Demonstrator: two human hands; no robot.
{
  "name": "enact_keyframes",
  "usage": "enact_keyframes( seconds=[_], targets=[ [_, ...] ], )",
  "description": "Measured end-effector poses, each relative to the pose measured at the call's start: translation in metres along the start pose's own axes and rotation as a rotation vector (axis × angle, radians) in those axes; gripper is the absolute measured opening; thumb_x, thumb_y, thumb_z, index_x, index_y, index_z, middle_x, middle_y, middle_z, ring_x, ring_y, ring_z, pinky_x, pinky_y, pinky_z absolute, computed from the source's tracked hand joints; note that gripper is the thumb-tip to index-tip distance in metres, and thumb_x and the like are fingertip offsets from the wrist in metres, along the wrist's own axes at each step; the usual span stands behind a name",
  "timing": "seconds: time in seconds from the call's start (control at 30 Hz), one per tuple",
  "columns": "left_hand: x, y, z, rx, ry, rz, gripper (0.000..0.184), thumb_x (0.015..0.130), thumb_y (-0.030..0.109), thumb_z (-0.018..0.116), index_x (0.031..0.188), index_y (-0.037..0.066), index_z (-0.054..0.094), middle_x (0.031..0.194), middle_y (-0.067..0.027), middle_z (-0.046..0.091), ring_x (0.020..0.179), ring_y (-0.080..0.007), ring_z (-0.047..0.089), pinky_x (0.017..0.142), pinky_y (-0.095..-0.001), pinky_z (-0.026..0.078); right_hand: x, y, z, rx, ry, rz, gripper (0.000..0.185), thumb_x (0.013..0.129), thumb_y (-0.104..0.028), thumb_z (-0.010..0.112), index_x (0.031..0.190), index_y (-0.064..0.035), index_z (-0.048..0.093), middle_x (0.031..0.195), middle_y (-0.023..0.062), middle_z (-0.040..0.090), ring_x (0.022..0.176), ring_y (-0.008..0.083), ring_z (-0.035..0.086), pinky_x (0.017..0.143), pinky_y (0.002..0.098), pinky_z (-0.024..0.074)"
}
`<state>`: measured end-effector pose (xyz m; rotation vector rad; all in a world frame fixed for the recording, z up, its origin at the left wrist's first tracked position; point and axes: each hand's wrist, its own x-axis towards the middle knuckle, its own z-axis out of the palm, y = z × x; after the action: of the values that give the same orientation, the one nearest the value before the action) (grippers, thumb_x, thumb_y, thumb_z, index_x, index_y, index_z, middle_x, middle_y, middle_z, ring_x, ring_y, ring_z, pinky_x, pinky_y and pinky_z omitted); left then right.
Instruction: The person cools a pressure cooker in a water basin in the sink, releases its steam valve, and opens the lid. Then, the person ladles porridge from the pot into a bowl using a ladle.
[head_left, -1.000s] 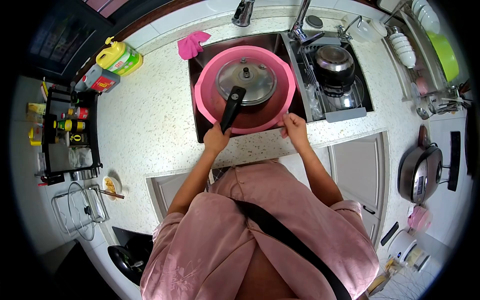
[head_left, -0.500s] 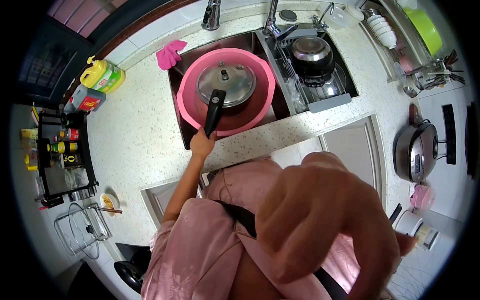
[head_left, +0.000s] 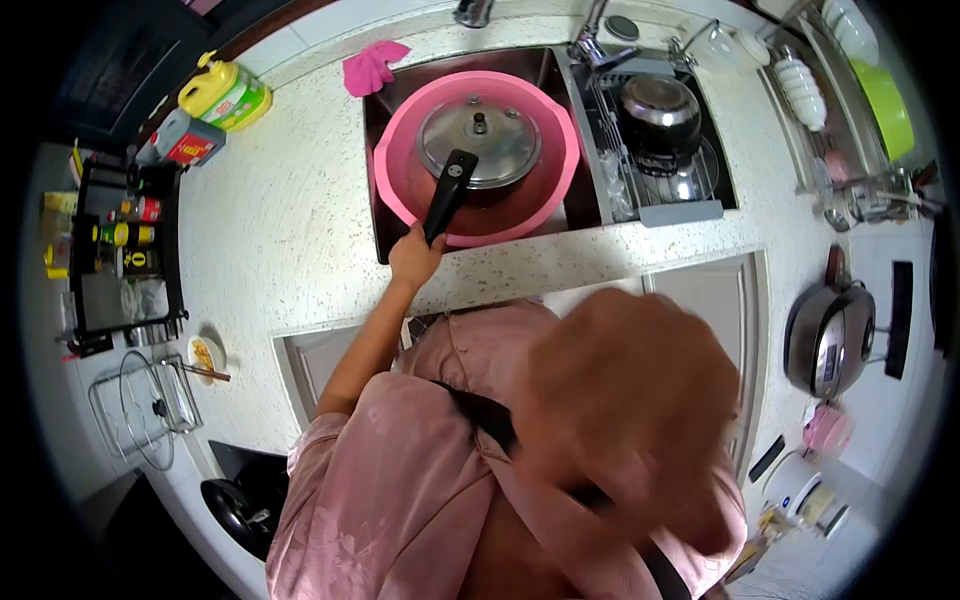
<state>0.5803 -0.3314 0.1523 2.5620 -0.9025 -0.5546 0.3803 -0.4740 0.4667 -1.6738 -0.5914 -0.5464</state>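
My left hand (head_left: pixel 415 256) is closed around the end of the black handle of a pressure cooker (head_left: pixel 479 150). The lidded steel cooker sits inside a pink basin (head_left: pixel 560 205), which stands in the left bowl of the sink. Its handle points toward me, over the basin's near rim. Close to the camera, my right hand (head_left: pixel 630 400) is large and blurred in front of my pink clothing. Its back faces me and its fingers are smeared and partly hidden, so I cannot make out whether it holds anything.
A dark pot (head_left: pixel 660 120) stands in the right sink bowl by a drying rack. A pink cloth (head_left: pixel 374 68) lies behind the basin. Yellow detergent (head_left: pixel 228 95) and a grey jug (head_left: pixel 187 140) stand left. A rice cooker (head_left: pixel 826 340) is at right, a small food bowl (head_left: pixel 206 358) at left.
The view has shifted, so the sink sits slightly higher and further right. My right hand has moved a little and is more blurred. My left hand keeps its hold on the handle.
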Motion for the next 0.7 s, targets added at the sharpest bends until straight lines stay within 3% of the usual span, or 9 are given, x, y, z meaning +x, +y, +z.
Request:
enact_keyframes(
  seconds=[0.03, 0.1, 0.13, 0.17, 0.23, 0.37, 0.47, 0.53, 0.7],
  targets=[
    [0.0, 0.001, 0.001, -0.01, 0.013, -0.014, 0.044, 0.081, 0.039, 0.059, 0.095, -0.002, 0.051, 0.08, -0.0257, 0.063, 0.079, -0.0415, 0.061, 0.071, -0.0483, 0.048, 0.0, 0.015, -0.003, -0.071, -0.019, 0.028, 0.019, 0.078, -0.024, 0.063, 0.082, -0.006, 0.063, 0.076, 0.012, 0.061, 0.068, 0.0231, 0.062, 0.056, 0.0326, 0.0465],
    [-0.002, 0.002, 0.001, 0.007, 0.015, -0.016, 0.042, 0.08, 0.037, 0.06, 0.094, -0.002, 0.051, 0.078, -0.0255, 0.063, 0.077, -0.0414, 0.062, 0.069, -0.0487, 0.048, 0.009, 0.074, -0.021, -0.284, 0.012, 0.373, 0.016, 0.076, -0.02, 0.064, 0.09, -0.0118, 0.068, 0.083, 0.0094, 0.064, 0.074, 0.0233, 0.063, 0.064, 0.0296, 0.0481],
    [-0.001, 0.003, -0.001, 0.017, 0.02, -0.014, 0.041, 0.08, 0.036, 0.06, 0.093, -0.002, 0.051, 0.077, -0.0255, 0.062, 0.076, -0.0414, 0.062, 0.068, -0.0488, 0.049, 0.001, 0.134, -0.03, -0.407, 0.158, 0.505, 0.015, 0.077, -0.021, 0.064, 0.088, -0.0118, 0.068, 0.08, 0.0081, 0.064, 0.071, 0.0244, 0.062, 0.062, 0.032, 0.0481],
    [-0.001, 0.004, -0.001, 0.011, 0.033, -0.025, 0.041, 0.08, 0.036, 0.06, 0.093, -0.002, 0.051, 0.077, -0.0255, 0.062, 0.076, -0.0414, 0.062, 0.068, -0.0488, 0.049, -0.015, 0.192, -0.047, -0.47, 0.272, 0.476, 0.009, 0.076, -0.011, 0.065, 0.083, -0.0076, 0.067, 0.07, 0.0053, 0.062, 0.06, 0.0209, 0.059, 0.057, 0.0276, 0.0466],
    [-0.001, 0.004, -0.001, -0.01, 0.013, -0.032, 0.038, 0.08, 0.034, 0.061, 0.092, -0.001, 0.051, 0.075, -0.0249, 0.062, 0.074, -0.0415, 0.061, 0.068, -0.0493, 0.049, -0.058, 0.277, -0.082, -0.941, 0.288, 0.789, 0.008, 0.075, -0.014, 0.065, 0.077, -0.0071, 0.067, 0.068, 0.0095, 0.063, 0.061, 0.0227, 0.061, 0.059, 0.0317, 0.0477],
    [-0.001, 0.0, 0.005, -0.044, 0.071, -0.003, 0.036, 0.078, 0.031, 0.063, 0.09, 0.0, 0.051, 0.073, -0.0239, 0.062, 0.072, -0.0411, 0.062, 0.066, -0.0493, 0.049, -0.065, 0.342, -0.103, -0.844, 0.39, 0.828, 0.014, 0.075, -0.019, 0.06, 0.073, -0.0064, 0.065, 0.074, 0.0148, 0.063, 0.072, 0.0318, 0.062, 0.065, 0.0403, 0.0482],
    [-0.002, 0.003, 0.003, -0.042, 0.07, -0.027, 0.035, 0.077, 0.03, 0.063, 0.092, 0.0, 0.051, 0.075, -0.0229, 0.062, 0.074, -0.0397, 0.062, 0.066, -0.0483, 0.049, -0.045, 0.366, -0.102, -0.945, 0.251, 0.709, 0.013, 0.074, -0.02, 0.064, 0.075, -0.0067, 0.067, 0.076, 0.0153, 0.064, 0.075, 0.033, 0.063, 0.067, 0.0427, 0.0487],
    [-0.004, 0.003, 0.003, -0.042, 0.083, -0.029, 0.035, 0.077, 0.03, 0.063, 0.092, 0.0, 0.052, 0.076, -0.0224, 0.062, 0.074, -0.0392, 0.062, 0.066, -0.0478, 0.049, -0.036, 0.372, -0.097, -1.016, 0.049, 0.931, 0.013, 0.072, -0.019, 0.068, 0.077, -0.0066, 0.068, 0.079, 0.0166, 0.064, 0.078, 0.0349, 0.063, 0.069, 0.0444, 0.0491],
    [-0.005, 0.002, 0.005, -0.062, 0.156, 0.027, 0.035, 0.076, 0.029, 0.063, 0.092, 0.001, 0.051, 0.07, -0.0218, 0.062, 0.067, -0.0401, 0.061, 0.061, -0.0495, 0.048, -0.035, 0.385, -0.095, -1.029, 0.002, 0.923, 0.018, 0.068, -0.021, 0.073, 0.077, -0.0059, 0.069, 0.078, 0.0169, 0.065, 0.076, 0.0338, 0.063, 0.069, 0.0422, 0.0492]
  ],
)
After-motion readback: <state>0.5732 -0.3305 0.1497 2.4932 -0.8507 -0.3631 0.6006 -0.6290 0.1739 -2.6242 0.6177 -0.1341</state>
